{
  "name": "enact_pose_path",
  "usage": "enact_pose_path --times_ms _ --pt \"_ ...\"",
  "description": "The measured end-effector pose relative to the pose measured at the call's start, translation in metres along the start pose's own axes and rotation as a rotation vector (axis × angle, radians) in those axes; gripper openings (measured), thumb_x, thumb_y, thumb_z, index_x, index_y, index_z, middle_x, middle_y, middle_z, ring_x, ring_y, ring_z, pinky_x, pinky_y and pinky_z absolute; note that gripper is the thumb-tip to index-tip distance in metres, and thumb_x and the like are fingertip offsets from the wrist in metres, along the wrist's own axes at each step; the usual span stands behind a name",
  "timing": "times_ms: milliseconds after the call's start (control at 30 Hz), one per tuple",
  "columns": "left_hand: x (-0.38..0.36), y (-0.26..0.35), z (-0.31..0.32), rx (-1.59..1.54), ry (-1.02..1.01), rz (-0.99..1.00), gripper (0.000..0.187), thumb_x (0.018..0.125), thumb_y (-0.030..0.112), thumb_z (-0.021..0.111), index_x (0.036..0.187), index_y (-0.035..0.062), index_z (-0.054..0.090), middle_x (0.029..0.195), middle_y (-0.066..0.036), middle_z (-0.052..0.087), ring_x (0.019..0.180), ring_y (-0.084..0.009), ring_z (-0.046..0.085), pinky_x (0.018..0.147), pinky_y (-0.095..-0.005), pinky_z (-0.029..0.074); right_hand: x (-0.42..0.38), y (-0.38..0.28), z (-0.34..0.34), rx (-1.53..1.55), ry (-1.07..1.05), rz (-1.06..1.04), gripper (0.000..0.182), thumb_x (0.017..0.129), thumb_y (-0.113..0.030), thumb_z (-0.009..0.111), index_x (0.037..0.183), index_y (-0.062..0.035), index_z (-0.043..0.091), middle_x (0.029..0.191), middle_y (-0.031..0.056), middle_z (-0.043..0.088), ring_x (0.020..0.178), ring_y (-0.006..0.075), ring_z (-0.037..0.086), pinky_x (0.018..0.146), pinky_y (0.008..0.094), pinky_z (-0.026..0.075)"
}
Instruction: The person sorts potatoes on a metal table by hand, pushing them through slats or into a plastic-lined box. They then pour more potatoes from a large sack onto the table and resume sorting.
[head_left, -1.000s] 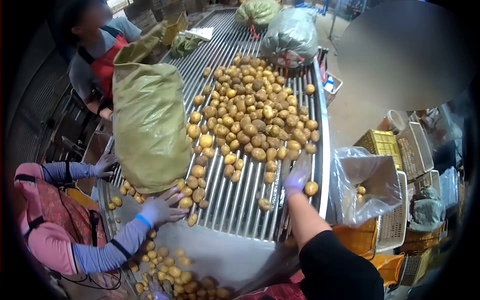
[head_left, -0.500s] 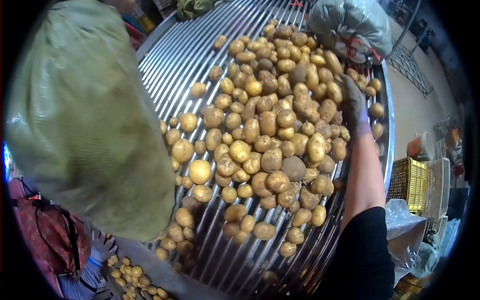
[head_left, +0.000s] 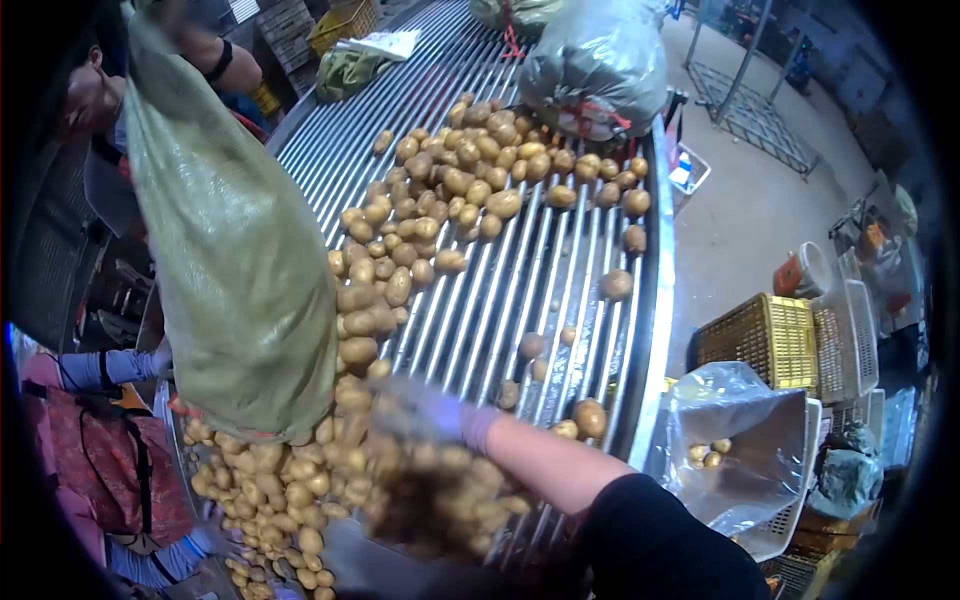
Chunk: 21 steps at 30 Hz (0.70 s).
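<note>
My right hand, in a grey glove with a purple cuff, is smeared by motion among the potatoes at the near left of the metal roller table. Its fingers cannot be made out. A dark blurred patch lies over the potatoes just below it. A large green woven sack stands upright at the left, its lower end among the potatoes. My left hand is not in view.
A tied, filled bag sits at the table's far right. Beyond the right edge stand a yellow crate and a plastic-lined bin holding potatoes. At left is a co-worker in a red patterned apron; another person is behind the sack.
My right hand has swept from the far right toward the near left, and many potatoes have shifted that way, baring rollers. The view has turned; the sack appears narrower and more upright.
</note>
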<state>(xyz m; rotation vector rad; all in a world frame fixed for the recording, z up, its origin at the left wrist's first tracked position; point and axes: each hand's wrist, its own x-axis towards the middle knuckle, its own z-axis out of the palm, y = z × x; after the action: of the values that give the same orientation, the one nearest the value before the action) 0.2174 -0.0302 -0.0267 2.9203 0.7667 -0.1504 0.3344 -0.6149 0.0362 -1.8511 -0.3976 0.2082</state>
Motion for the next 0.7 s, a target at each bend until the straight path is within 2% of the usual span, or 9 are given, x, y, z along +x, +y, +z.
enact_pose_path --times_ms 100,200,233,300,433,467,567,633,700 --pt "-0.021 0.016 0.011 -0.036 -0.006 -0.055 0.073 0.098 0.056 0.044 0.157 0.0196 0.023 0.161 -0.017 0.029 0.143 -0.0430 0.033 0.112 -0.0599 0.032 -0.045 -0.024 -0.012 -0.220 -0.094 -0.001 0.066 0.101 -0.048 0.051 0.152 -0.0090 0.038 0.144 0.0198 0.051 0.134 0.0353 0.048 0.116 0.0460 0.034" --pt "-0.044 0.019 0.021 -0.042 -0.025 -0.124 0.074 0.098 0.058 0.042 0.158 0.0209 0.021 0.162 -0.016 0.028 0.144 -0.0429 0.032 0.112 -0.0605 0.032 -0.060 -0.031 -0.106 -0.008 0.567 0.664 0.065 0.098 -0.040 0.059 0.150 -0.0049 0.040 0.140 0.0267 0.052 0.117 0.0306 0.062 0.099 0.0412 0.051" --pt "-0.049 0.019 0.023 -0.039 -0.029 -0.145 0.074 0.098 0.059 0.042 0.159 0.0213 0.020 0.162 -0.016 0.028 0.144 -0.0428 0.032 0.112 -0.0607 0.032 -0.069 0.024 -0.120 -0.178 1.013 0.445 0.062 0.098 -0.036 0.060 0.148 -0.0032 0.043 0.139 0.0273 0.053 0.117 0.0306 0.061 0.098 0.0391 0.052" --pt "-0.060 0.010 0.028 -0.024 -0.054 -0.196 0.075 0.099 0.060 0.041 0.160 0.0221 0.019 0.162 -0.015 0.028 0.144 -0.0428 0.032 0.112 -0.0611 0.032 -0.073 0.104 -0.153 -0.196 1.094 0.589 0.064 0.097 -0.039 0.059 0.147 -0.0014 0.043 0.140 0.0279 0.052 0.125 0.0351 0.056 0.106 0.0414 0.045" --pt "-0.084 -0.032 0.033 0.154 -0.199 -0.339 0.076 0.099 0.062 0.039 0.161 0.0238 0.016 0.163 -0.014 0.027 0.145 -0.0426 0.031 0.112 -0.0620 0.032 -0.068 0.185 -0.207 -1.600 0.808 0.540 0.071 0.096 -0.050 0.055 0.145 -0.0002 0.045 0.141 0.0301 0.051 0.129 0.0466 0.049 0.116 0.0492 0.028" --pt "-0.081 -0.055 0.043 0.406 -0.285 -0.296 0.067 0.103 0.046 0.040 0.161 0.0196 0.018 0.162 -0.014 0.028 0.145 -0.0430 0.030 0.114 -0.0613 0.030 -0.058 0.170 -0.222 -1.286 0.949 0.454 0.070 0.095 -0.050 0.055 0.145 -0.0013 0.045 0.141 0.0287 0.051 0.130 0.0463 0.049 0.116 0.0503 0.027" --pt "-0.070 -0.167 0.110 0.886 0.466 0.468 0.065 0.102 0.036 0.041 0.160 0.0158 0.019 0.162 -0.013 0.029 0.145 -0.0406 0.031 0.114 -0.0622 0.028 -0.025 0.149 -0.282 -0.987 1.049 0.439 0.070 0.095 -0.051 0.055 0.144 -0.0009 0.046 0.140 0.0240 0.055 0.130 0.0439 0.050 0.114 0.0535 0.030" --pt "-0.086 -0.178 0.107 0.837 0.341 0.424 0.065 0.101 0.035 0.044 0.159 0.0142 0.022 0.162 -0.014 0.029 0.145 -0.0395 0.031 0.115 -0.0613 0.028 -0.003 0.189 -0.324 -1.143 0.890 0.443 0.072 0.095 -0.059 0.049 0.148 -0.0098 0.046 0.146 0.0206 0.051 0.135 0.0346 0.047 0.117 0.0496 0.025" --pt "-0.104 -0.187 0.093 0.729 0.122 0.370 0.066 0.099 0.034 0.050 0.157 0.0110 0.027 0.163 -0.015 0.028 0.146 -0.0373 0.031 0.115 -0.0597 0.028 0.049 0.135 -0.308 -0.774 0.963 0.356 0.071 0.093 -0.057 0.054 0.147 -0.0108 0.047 0.142 0.0214 0.054 0.129 0.0365 0.053 0.113 0.0454 0.035"
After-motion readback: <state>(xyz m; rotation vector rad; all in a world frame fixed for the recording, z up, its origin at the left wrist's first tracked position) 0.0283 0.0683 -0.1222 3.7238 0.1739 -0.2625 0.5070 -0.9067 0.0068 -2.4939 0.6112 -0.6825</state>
